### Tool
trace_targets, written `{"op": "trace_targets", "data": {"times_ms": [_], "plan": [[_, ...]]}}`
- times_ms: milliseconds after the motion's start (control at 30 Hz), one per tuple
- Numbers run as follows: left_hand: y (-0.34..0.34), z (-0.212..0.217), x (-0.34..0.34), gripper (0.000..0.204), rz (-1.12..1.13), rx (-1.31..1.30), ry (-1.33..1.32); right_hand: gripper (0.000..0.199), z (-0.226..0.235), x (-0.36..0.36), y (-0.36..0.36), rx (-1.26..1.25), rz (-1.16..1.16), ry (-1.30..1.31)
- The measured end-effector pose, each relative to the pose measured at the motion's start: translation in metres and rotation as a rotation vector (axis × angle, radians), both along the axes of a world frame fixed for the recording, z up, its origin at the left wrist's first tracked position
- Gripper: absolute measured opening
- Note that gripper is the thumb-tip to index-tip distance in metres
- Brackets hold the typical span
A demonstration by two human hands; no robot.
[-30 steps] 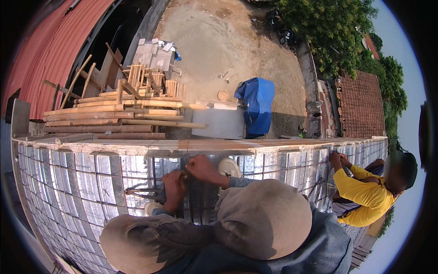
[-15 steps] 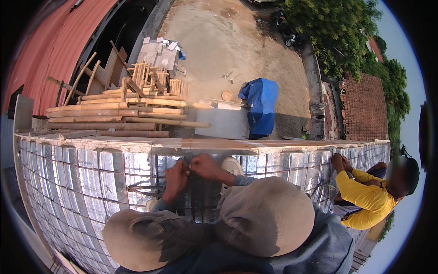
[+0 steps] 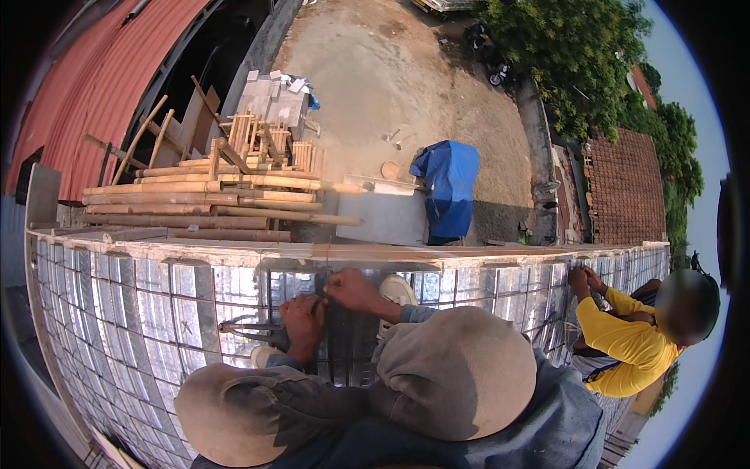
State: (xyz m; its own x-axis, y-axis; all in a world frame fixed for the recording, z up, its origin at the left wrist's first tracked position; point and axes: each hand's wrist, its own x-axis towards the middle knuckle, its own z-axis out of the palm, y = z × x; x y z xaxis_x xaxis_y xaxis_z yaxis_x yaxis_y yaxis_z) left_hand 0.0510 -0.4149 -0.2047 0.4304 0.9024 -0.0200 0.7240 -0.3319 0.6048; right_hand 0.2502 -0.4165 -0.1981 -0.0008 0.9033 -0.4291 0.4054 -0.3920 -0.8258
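Over a grid of thin steel bars (image 3: 176, 295) laid on shiny ribbed metal decking (image 3: 150, 278), my two hands work close together. My left hand (image 3: 303, 319) has its fingers curled beside a bar; whatever they hold is too small to make out. Just to its upper right, my right hand (image 3: 351, 288) is closed too, fingertips pinched near the left hand's, and its grip is hidden. A pair of pincers (image 3: 248, 327) lies on the mesh left of my left hand. My knees (image 3: 461, 371) are bent below, with a pale shoe (image 3: 397, 291) by my right wrist.
A board edge (image 3: 375, 252) borders the decking, with a drop beyond it. Down there are bamboo poles (image 3: 164, 189), a blue tarpaulin (image 3: 449, 184) and a dirt yard (image 3: 375, 70). At right, a co-worker in a yellow shirt (image 3: 625, 336) crouches, hands at the mesh.
My left hand has come slightly nearer to me, opening a small gap from the right hand. The right hand has moved little. The pincers lie where they were.
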Motion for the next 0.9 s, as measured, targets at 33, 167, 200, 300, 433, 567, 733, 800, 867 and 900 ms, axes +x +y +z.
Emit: {"op": "trace_targets", "data": {"times_ms": [33,167,200,300,433,567,733,800,867,900], "plan": [[-0.001,0.0,-0.001,0.012,0.003,0.014,0.007,0.032,0.001,-0.001,0.0,0.011,0.004,0.006],[-0.003,0.005,0.003,0.012,-0.017,0.079,0.029,0.031,0.007,-0.001,-0.001,0.003,-0.024,0.018],[-0.003,0.007,0.006,0.012,-0.032,0.1,0.052,0.031,0.007,-0.001,-0.002,-0.007,-0.026,0.003],[-0.003,0.013,0.009,0.011,-0.084,0.069,0.154,0.031,0.01,-0.008,0.0,-0.01,-0.013,-0.03],[-0.003,0.017,0.013,0.01,-0.136,-0.001,0.112,0.03,0.011,-0.007,0.0,-0.033,-0.004,-0.064],[-0.005,0.007,0.013,0.009,-0.08,-0.006,0.054,0.029,0.01,-0.008,0.0,0.024,0.027,-0.084],[-0.004,0.005,0.018,0.008,-0.024,-0.136,-0.013,0.028,0.009,-0.006,-0.001,0.034,0.029,-0.077],[-0.005,-0.004,0.016,0.009,-0.008,-0.122,-0.046,0.027,0.005,-0.005,0.001,0.054,0.083,-0.063],[-0.005,-0.014,0.014,0.009,0.004,-0.11,-0.092,0.026,0.0,-0.002,0.001,0.073,0.133,-0.05],[-0.006,-0.018,0.014,0.009,0.009,-0.105,-0.122,0.026,-0.002,0.0,0.001,0.082,0.156,-0.044]]}}
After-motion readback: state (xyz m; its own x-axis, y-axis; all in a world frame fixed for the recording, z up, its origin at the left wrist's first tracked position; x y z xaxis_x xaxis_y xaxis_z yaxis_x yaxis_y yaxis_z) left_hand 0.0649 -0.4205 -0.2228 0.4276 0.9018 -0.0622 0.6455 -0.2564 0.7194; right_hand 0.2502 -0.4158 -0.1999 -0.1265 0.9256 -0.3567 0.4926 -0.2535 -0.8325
